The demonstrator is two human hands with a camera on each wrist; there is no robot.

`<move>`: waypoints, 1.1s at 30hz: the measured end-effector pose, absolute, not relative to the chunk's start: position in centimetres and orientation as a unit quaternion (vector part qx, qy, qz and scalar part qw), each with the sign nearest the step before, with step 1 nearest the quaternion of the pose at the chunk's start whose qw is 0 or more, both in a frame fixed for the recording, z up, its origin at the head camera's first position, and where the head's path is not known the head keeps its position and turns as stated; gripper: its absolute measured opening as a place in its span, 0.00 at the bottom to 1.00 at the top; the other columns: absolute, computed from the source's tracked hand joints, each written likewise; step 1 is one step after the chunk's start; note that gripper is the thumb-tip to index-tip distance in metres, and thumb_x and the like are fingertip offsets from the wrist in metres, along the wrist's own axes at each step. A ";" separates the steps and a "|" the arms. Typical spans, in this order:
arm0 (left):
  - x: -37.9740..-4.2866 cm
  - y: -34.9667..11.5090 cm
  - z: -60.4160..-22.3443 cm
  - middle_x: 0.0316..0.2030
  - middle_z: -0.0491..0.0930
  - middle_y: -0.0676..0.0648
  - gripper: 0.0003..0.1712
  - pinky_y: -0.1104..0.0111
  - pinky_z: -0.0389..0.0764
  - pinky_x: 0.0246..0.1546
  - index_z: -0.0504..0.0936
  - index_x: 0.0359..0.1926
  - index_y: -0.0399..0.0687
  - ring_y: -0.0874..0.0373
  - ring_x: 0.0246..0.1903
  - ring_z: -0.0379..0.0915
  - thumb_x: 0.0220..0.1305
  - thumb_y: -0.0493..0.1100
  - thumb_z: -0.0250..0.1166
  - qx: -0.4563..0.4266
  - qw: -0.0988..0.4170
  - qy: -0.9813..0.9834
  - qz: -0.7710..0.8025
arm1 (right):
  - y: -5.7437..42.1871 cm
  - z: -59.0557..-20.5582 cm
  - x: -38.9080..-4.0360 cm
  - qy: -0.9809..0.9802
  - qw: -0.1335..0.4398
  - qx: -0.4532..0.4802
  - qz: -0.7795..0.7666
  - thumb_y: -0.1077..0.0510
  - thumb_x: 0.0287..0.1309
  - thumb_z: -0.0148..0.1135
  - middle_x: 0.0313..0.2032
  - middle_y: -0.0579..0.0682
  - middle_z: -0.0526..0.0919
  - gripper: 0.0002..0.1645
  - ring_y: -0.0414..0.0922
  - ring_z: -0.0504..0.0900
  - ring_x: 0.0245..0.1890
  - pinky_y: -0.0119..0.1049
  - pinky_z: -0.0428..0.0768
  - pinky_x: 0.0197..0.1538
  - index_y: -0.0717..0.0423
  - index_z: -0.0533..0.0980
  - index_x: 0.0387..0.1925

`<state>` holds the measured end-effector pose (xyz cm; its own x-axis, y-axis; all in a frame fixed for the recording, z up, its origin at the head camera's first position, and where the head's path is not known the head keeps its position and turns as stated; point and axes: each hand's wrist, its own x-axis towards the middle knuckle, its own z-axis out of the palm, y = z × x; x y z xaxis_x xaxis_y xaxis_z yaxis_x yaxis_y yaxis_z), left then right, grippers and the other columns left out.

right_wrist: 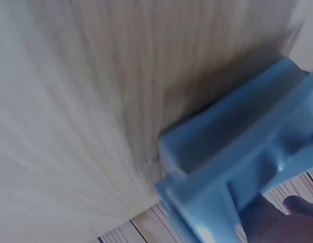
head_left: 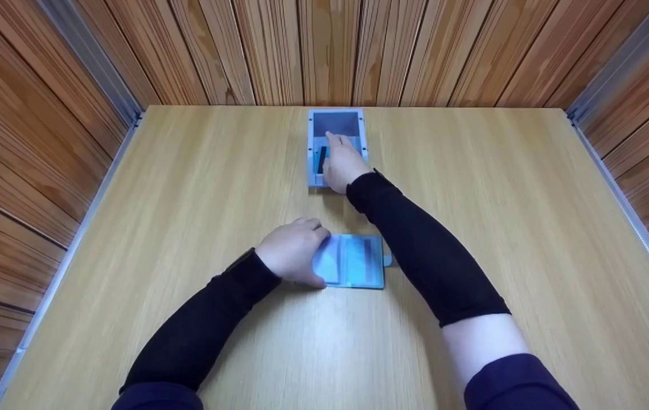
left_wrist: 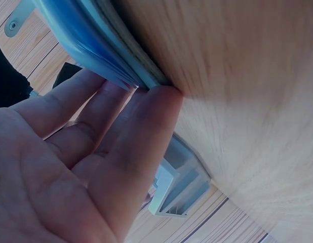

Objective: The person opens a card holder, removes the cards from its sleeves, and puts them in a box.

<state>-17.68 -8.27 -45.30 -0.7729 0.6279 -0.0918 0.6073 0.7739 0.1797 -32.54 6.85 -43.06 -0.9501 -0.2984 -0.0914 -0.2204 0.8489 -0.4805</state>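
Note:
A light-blue card holder (head_left: 363,262) lies open on the table, with clear plastic sleeves and a small snap tab (head_left: 387,260) on its right side. My left hand (head_left: 295,250) holds its left edge, the thumb at the near corner and the fingers toward the far one. Close up in the left wrist view, the fingers (left_wrist: 95,109) meet the edges of the sleeves. Farther back, my right hand (head_left: 345,164) reaches into a blue-grey box (head_left: 311,128). Beside its fingers shows a blue card with a black stripe (head_left: 322,159); I cannot tell whether they grip it.
The box stands near the back edge of the wooden table (head_left: 216,171). Wood-plank walls (head_left: 330,51) rise behind and at both sides, with metal rails along the table's sides. The right forearm passes close to the card holder's right side.

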 end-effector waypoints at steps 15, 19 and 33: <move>-17.7 -8.3 -45.5 0.50 0.77 0.46 0.54 0.58 0.77 0.52 0.77 0.59 0.43 0.51 0.49 0.72 0.32 0.70 0.76 0.327 0.084 0.939 0.063 | 10.9 -38.6 -28.5 0.918 0.031 -0.259 -0.298 0.35 0.59 0.62 0.63 0.52 0.69 0.50 0.46 0.70 0.63 0.40 0.72 0.63 0.50 0.54 0.74; -17.7 -8.1 -45.4 0.49 0.77 0.46 0.53 0.58 0.77 0.50 0.77 0.58 0.43 0.51 0.48 0.72 0.32 0.69 0.76 0.326 0.084 0.939 0.063 | 12.9 -38.7 -26.6 0.909 0.024 -0.296 -0.294 0.33 0.55 0.65 0.61 0.51 0.70 0.51 0.46 0.71 0.60 0.42 0.73 0.62 0.52 0.58 0.72; -17.9 -7.9 -45.4 0.47 0.77 0.48 0.52 0.59 0.77 0.47 0.78 0.57 0.45 0.53 0.46 0.71 0.32 0.69 0.76 0.320 0.089 0.941 0.061 | 17.8 -43.3 -19.9 0.934 0.072 -0.298 -0.183 0.29 0.40 0.74 0.53 0.54 0.77 0.56 0.48 0.78 0.50 0.44 0.79 0.54 0.58 0.70 0.64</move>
<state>-17.85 -7.95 -45.37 -0.7789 0.6140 -0.1281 0.5924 0.7872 0.1715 -19.88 17.79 -43.30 -0.8125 -0.5824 -0.0250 -0.5297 0.7556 -0.3852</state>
